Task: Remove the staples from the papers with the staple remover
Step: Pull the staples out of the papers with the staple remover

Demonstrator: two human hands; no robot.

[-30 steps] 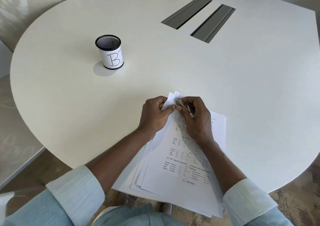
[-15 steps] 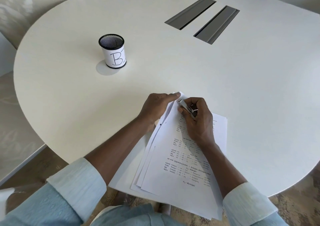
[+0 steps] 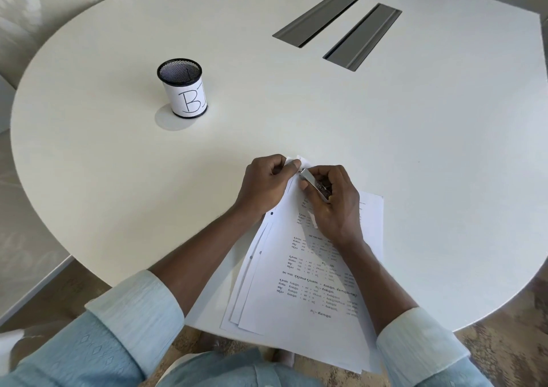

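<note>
A stack of printed white papers (image 3: 299, 292) lies fanned at the table's near edge, partly overhanging it. My left hand (image 3: 264, 183) pinches the papers' far top-left corner between thumb and fingers. My right hand (image 3: 333, 203) grips a silver metal staple remover (image 3: 312, 181), its tip pressed against that same corner next to my left thumb. The staple itself is too small to see.
A black mesh pen cup (image 3: 184, 88) with a white label marked "B" stands at the far left of the white round table (image 3: 415, 149). Two grey cable slots (image 3: 338, 28) are set into the table's far side. Patterned floor shows below the table edge.
My left hand, flat with fingers stretched over the corner half a second ago, has curled back into a pinch on it. The staple remover stays at the corner.
</note>
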